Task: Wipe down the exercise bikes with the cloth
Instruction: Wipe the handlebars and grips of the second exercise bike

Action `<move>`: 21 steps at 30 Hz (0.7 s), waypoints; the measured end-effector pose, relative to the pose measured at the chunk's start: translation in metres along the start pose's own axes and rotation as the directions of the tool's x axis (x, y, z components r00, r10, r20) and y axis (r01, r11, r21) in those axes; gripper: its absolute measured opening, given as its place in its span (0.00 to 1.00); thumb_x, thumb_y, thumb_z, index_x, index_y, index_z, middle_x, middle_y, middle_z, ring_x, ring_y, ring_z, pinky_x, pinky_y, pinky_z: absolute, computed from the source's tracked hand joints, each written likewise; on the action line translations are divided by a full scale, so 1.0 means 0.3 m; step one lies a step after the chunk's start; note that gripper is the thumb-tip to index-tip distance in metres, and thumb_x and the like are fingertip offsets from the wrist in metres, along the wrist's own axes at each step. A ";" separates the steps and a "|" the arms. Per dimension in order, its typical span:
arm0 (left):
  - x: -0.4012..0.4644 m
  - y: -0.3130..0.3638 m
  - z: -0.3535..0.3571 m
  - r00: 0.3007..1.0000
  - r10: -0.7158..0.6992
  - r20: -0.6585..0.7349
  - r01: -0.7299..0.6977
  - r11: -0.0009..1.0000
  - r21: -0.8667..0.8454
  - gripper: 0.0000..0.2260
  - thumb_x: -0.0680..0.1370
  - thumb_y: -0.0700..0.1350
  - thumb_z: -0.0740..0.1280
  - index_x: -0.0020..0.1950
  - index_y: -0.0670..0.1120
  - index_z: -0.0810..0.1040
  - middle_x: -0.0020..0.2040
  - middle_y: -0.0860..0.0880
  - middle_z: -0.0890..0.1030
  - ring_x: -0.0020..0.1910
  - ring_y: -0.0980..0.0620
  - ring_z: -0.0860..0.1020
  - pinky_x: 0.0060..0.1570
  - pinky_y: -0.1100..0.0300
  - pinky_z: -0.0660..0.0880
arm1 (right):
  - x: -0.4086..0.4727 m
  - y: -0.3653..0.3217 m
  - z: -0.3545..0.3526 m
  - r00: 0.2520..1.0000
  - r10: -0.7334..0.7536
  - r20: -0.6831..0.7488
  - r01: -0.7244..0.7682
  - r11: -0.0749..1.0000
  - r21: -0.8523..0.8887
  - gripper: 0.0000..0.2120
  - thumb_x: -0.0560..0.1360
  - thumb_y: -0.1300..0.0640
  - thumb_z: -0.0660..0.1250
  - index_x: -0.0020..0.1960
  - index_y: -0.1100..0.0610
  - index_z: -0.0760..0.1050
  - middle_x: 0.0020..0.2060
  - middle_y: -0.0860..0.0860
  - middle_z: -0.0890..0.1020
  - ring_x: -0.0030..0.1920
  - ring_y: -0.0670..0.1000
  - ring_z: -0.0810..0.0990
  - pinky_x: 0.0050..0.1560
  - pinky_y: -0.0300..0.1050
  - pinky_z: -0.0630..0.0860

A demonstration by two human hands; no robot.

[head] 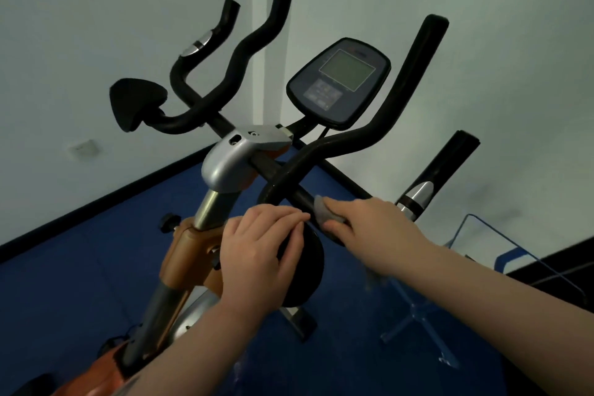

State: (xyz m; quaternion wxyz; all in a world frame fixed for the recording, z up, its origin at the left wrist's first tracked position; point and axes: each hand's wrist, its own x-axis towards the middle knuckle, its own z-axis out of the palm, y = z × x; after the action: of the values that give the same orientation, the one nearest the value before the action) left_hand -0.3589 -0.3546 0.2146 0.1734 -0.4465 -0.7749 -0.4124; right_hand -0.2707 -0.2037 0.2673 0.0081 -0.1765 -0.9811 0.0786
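An orange and silver exercise bike (225, 164) with black handlebars (401, 100) and a dark console (340, 80) fills the middle of the head view. My right hand (369, 222) grips a small grey cloth (324, 212) wrapped round the near right handlebar tube. My left hand (260, 244) rests beside it, fingers curled over the black round elbow pad (305, 273), fingertips close to the cloth. Part of the cloth is hidden under my right hand.
A white wall corner stands behind the bike. The floor (80, 267) is blue with a black skirting line. A blue metal frame (475, 267) stands on the floor at the right. A second black elbow pad (138, 103) juts out at the left.
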 end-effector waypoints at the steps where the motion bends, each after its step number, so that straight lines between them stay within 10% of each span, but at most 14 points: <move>1: 0.001 -0.003 0.002 1.000 0.000 -0.008 0.000 1.000 -0.003 0.09 0.77 0.47 0.63 0.51 0.51 0.82 0.49 0.55 0.82 0.49 0.56 0.77 0.46 0.56 0.69 | 0.034 -0.019 -0.003 1.000 0.027 0.000 -0.027 0.999 0.030 0.13 0.78 0.48 0.58 0.56 0.51 0.76 0.40 0.54 0.81 0.44 0.58 0.78 0.38 0.47 0.66; 4: 0.002 -0.005 0.005 1.000 0.007 -0.019 -0.007 1.000 -0.007 0.09 0.78 0.47 0.63 0.51 0.50 0.82 0.49 0.55 0.82 0.49 0.55 0.77 0.46 0.55 0.69 | 0.134 -0.095 -0.004 0.993 0.115 0.030 -0.118 0.976 0.185 0.13 0.78 0.51 0.59 0.44 0.57 0.77 0.36 0.53 0.75 0.45 0.59 0.77 0.40 0.48 0.69; 9: -0.005 -0.007 0.006 1.000 0.020 -0.015 -0.020 1.000 -0.010 0.09 0.78 0.47 0.62 0.51 0.50 0.82 0.49 0.55 0.82 0.49 0.57 0.77 0.47 0.58 0.68 | 0.054 -0.026 -0.024 0.994 0.075 0.079 -0.087 0.985 0.150 0.11 0.76 0.48 0.63 0.54 0.51 0.79 0.40 0.51 0.82 0.44 0.55 0.79 0.40 0.47 0.74; 13: 0.001 -0.016 0.012 0.999 0.017 -0.028 -0.017 1.000 -0.003 0.09 0.78 0.47 0.63 0.51 0.50 0.82 0.49 0.55 0.82 0.50 0.57 0.76 0.48 0.60 0.65 | 0.140 -0.068 -0.019 0.984 0.146 0.104 -0.170 0.941 0.291 0.15 0.76 0.51 0.63 0.35 0.58 0.75 0.30 0.51 0.74 0.38 0.54 0.75 0.34 0.45 0.68; 21: -0.003 -0.011 0.009 1.000 0.011 0.006 -0.011 1.000 0.024 0.09 0.78 0.48 0.61 0.51 0.50 0.81 0.49 0.54 0.82 0.49 0.56 0.76 0.47 0.57 0.67 | -0.072 0.049 0.032 0.969 -0.216 -0.119 0.208 0.975 -0.076 0.17 0.79 0.51 0.59 0.67 0.54 0.67 0.46 0.50 0.80 0.45 0.53 0.78 0.38 0.45 0.70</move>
State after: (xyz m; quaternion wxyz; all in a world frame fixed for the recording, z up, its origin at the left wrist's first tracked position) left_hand -0.3609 -0.3539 0.2106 0.1788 -0.4499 -0.7779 -0.4007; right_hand -0.2458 -0.1992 0.2559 0.0731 -0.0754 -0.9938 0.0352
